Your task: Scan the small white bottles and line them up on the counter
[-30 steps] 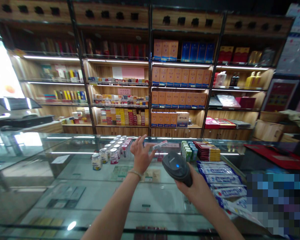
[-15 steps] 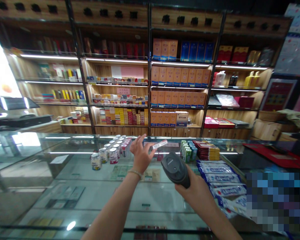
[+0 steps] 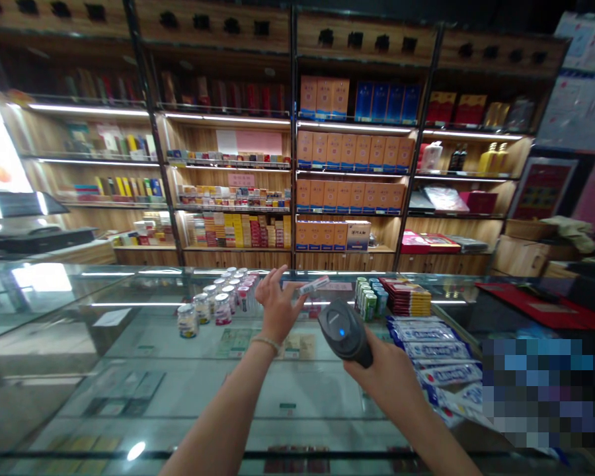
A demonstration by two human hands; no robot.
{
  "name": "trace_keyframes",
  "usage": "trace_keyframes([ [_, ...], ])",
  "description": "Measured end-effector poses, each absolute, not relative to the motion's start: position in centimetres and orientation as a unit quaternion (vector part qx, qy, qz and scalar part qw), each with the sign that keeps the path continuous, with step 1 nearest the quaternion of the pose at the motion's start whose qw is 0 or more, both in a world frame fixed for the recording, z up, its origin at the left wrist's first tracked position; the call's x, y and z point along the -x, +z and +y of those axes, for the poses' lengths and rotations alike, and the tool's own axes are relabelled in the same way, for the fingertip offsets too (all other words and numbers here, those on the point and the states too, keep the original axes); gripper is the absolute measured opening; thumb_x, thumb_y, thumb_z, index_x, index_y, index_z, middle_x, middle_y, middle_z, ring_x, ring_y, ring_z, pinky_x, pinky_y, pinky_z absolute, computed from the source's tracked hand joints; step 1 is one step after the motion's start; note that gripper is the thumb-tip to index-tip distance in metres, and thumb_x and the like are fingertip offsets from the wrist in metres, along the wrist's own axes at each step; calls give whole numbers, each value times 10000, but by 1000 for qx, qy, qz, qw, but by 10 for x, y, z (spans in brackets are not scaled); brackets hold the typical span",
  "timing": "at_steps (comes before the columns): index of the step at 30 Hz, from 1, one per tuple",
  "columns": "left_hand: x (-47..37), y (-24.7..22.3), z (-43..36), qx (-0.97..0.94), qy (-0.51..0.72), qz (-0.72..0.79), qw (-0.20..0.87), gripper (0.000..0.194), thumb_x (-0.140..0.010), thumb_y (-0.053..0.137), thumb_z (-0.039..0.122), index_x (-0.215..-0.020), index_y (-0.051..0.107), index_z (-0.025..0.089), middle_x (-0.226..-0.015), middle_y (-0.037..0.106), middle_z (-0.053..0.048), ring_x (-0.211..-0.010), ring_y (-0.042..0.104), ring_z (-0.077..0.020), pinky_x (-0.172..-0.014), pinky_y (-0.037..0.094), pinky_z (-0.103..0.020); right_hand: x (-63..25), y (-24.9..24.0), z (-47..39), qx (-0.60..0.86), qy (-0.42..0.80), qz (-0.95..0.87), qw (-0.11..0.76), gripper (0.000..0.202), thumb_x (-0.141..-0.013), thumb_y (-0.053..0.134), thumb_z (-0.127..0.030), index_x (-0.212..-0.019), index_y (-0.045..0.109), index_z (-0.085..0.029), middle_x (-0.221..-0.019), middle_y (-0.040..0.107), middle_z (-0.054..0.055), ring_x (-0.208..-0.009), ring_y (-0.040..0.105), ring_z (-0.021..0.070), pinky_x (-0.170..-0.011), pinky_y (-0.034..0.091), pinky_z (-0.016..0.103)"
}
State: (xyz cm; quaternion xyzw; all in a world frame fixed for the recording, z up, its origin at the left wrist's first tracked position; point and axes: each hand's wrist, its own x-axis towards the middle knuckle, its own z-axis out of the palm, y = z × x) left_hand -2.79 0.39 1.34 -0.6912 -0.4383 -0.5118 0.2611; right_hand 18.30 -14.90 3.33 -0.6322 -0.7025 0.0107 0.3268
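My left hand (image 3: pixel 278 305) pinches a small slim white packet (image 3: pixel 314 286) between thumb and fingers above the glass counter. A printed barcode-like patch shows on the side of the packet facing me. My right hand (image 3: pixel 384 370) is wrapped round the handle of a black barcode scanner (image 3: pixel 344 332), whose head is close to the packet and apart from it. A blue light glows on top of the scanner. Just left of my left hand stand rows of small lidded jars (image 3: pixel 221 309).
Green and blue small cans (image 3: pixel 369 299), stacked red and yellow packs (image 3: pixel 407 295) and blue-white packets (image 3: pixel 439 350) lie on the counter (image 3: pixel 193 390) at the right. Behind it, lit shelves hold orange boxes (image 3: pixel 354 152). A dark machine (image 3: pixel 39 241) stands far left.
The blue light on the scanner has come on. The packet has tilted slightly in my left hand. The view has shifted a little, and both hands keep nearly the same place.
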Motion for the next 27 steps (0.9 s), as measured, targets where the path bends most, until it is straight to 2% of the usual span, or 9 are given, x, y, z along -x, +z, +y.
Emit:
trace_keyframes([
  [3, 27, 14, 3, 684, -517, -444, 259, 146, -883, 676, 363, -966, 752, 271, -1432, 482, -108, -1388, 385, -349, -1155, 306, -591, -184, 32, -145, 617, -9, -711, 338, 380, -762, 606, -241, -1133, 685, -229, -906, 781, 56, -852, 742, 272, -709, 510, 314],
  [5, 28, 15, 4, 679, -522, -448, 256, 143, -878, 682, 368, -950, 756, 270, -1433, 487, -106, -1385, 386, -352, -1157, 299, -590, -185, 30, -139, 584, -51, -727, 358, 413, -754, 608, -228, -1161, 671, -208, -1134, 750, 94, -1100, 686, 298, -912, 517, 394],
  [7, 28, 14, 4, 677, -525, -450, 252, 143, -872, 688, 369, -949, 757, 270, -1437, 489, -104, -1384, 387, -354, -1158, 299, -586, -185, 27, -132, 558, -111, -738, 363, 411, -752, 621, -230, -1159, 668, -190, -1386, 625, 118, -1361, 503, 323, -1129, 382, 492],
  [9, 29, 14, 5, 676, -526, -450, 252, 144, -866, 694, 366, -953, 756, 269, -1439, 489, -101, -1385, 388, -351, -1158, 306, -577, -185, 23, -125, 560, -151, -740, 341, 347, -778, 630, -256, -1112, 680, -176, -1514, 505, 119, -1475, 333, 347, -1211, 235, 565],
  [12, 31, 13, 6, 672, -528, -448, 262, 142, -862, 700, 361, -955, 752, 267, -1431, 492, -103, -1385, 392, -343, -1158, 311, -565, -181, 17, -116, 585, -159, -742, 286, 302, -810, 650, -302, -1069, 694, -155, -1560, 442, 133, -1498, 256, 388, -1214, 167, 626],
  [16, 31, 13, 7, 668, -528, -450, 268, 140, -859, 706, 364, -948, 752, 267, -1423, 494, -107, -1381, 398, -341, -1157, 304, -579, -174, 10, -108, 612, -159, -741, 225, 369, -817, 698, -337, -1115, 693, -121, -1593, 376, 169, -1513, 196, 422, -1204, 110, 678],
  [22, 30, 12, 8, 679, -526, -450, 245, 155, -873, 685, 370, -971, 743, 265, -1445, 476, -102, -1400, 379, -335, -1155, 326, -584, -169, 0, -103, 617, -160, -748, 184, 409, -848, 711, -387, -1148, 693, -110, -1605, 322, 212, -1521, 167, 433, -1181, 64, 719],
  [27, 31, 12, 7, 682, -523, -448, 246, 156, -871, 688, 364, -978, 748, 268, -1457, 469, -92, -1400, 377, -335, -1161, 329, -567, -166, -6, -101, 612, -133, -762, 164, 390, -849, 713, -428, -1089, 706, -120, -1612, 291, 222, -1524, 161, 430, -1163, 66, 742],
])
